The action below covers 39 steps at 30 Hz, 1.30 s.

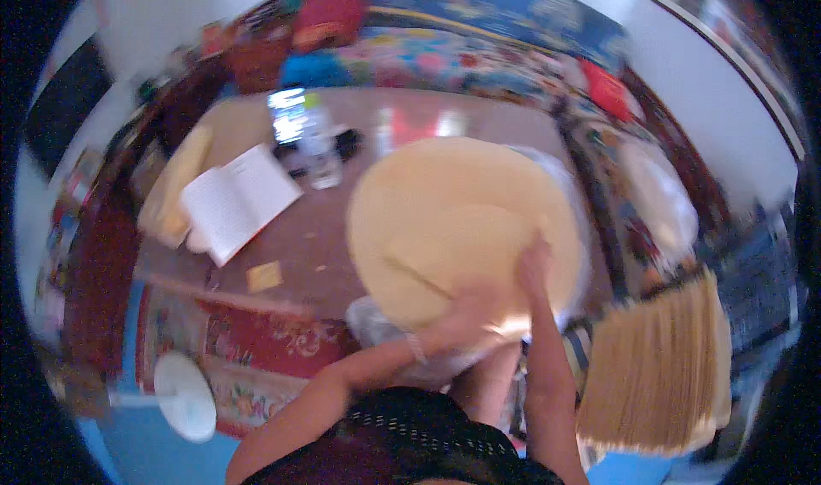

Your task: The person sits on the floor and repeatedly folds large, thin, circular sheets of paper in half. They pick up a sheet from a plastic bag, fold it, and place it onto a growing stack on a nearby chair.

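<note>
In front of me lies a large round pale-yellow sheet (pixel 410 183), thin-looking, perhaps flatbread. A paler curved outline across its middle suggests a second layer or fold. My left hand (pixel 474 299) is over its near part, badly blurred. A thin brownish line (pixel 417 276), a stick or an edge, runs up and left from those fingers. Over the right part of the sheet, my right hand (pixel 535 263) points away from me with fingers against or just above the surface. Blur hides whether either hand grips anything. Clear plastic (pixel 369 315) shows under the near left rim.
An open notebook (pixel 240 196) lies left on the brown table (pixel 333 241), by a lit phone (pixel 287 116) and a small yellow piece (pixel 264 276). A thick stack of brown folded sheets (pixel 654 369) stands right. A round white stool (pixel 185 396) is lower left; a patterned sofa (pixel 430 61) stands behind.
</note>
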{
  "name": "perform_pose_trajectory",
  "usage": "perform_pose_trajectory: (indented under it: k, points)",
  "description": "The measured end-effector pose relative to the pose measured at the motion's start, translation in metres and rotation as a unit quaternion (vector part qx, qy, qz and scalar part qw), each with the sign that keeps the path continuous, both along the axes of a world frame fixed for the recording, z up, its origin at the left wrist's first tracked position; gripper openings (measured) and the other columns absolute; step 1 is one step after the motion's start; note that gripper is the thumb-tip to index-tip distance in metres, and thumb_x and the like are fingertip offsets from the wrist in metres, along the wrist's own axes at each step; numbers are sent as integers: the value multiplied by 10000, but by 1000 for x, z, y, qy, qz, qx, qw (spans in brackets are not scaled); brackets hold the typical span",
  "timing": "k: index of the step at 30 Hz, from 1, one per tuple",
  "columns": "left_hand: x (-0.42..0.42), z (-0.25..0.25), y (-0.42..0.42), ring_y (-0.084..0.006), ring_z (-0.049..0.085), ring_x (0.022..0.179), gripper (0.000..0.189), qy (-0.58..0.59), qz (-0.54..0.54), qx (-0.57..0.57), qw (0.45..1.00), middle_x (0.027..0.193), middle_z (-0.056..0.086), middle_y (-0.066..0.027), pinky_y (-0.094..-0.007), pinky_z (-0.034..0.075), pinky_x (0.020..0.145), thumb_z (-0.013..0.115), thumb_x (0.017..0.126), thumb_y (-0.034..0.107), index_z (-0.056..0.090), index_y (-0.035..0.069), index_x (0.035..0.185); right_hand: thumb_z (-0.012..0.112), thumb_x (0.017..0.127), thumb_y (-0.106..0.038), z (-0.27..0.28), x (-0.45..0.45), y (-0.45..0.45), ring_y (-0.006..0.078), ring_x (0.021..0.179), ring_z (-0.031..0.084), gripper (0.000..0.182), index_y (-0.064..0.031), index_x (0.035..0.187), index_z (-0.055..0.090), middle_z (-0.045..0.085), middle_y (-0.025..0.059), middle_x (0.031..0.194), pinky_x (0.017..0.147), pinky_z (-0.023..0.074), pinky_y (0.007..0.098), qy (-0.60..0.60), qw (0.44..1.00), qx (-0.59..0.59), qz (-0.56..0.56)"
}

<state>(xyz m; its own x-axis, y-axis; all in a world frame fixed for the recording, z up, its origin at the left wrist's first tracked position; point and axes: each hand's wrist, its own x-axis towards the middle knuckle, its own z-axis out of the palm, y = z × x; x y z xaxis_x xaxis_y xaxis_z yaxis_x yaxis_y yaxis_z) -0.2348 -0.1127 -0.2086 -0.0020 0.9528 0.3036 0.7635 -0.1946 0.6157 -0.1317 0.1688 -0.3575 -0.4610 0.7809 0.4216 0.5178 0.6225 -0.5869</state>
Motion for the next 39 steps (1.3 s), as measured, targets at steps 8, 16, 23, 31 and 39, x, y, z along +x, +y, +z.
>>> perform_pose_trajectory:
  k: [8,16,23,31,39]
  points:
    - [-91,8,-37,-398,369,1194,832,188,124,-71,972,1291,397,-246,-490,253,1015,718,609,407,409,-11,1259,496,670,0,146,-91,-76,404,892,582,468,11,1137,522,597,265,972,786,472,461,121,990,52,-41]
    - [-152,-34,-13,-361,568,991,461,-19,102,153,983,1046,594,-229,-401,456,842,607,760,159,515,-43,1164,522,604,61,329,-74,-147,433,846,567,362,70,965,542,577,284,836,762,472,435,126,991,26,44]
    - [-51,170,46,-357,551,1043,349,79,35,322,943,1086,585,-224,-415,434,897,448,799,-31,537,-34,1137,674,622,-94,492,90,-138,338,768,629,256,37,834,614,616,229,804,695,514,419,100,936,278,-193]
    - [140,318,155,-380,563,950,346,119,-226,438,862,1003,596,-216,-433,458,805,448,736,-100,559,3,1047,575,722,-5,512,362,-173,104,550,504,147,54,855,601,535,43,678,438,380,242,378,903,76,-188]
    - [239,282,206,-351,586,828,119,253,-273,370,851,812,597,-186,-402,477,731,498,730,-55,531,9,825,577,696,20,407,475,-164,109,465,454,46,34,739,581,491,24,616,404,336,243,342,873,-30,-347]
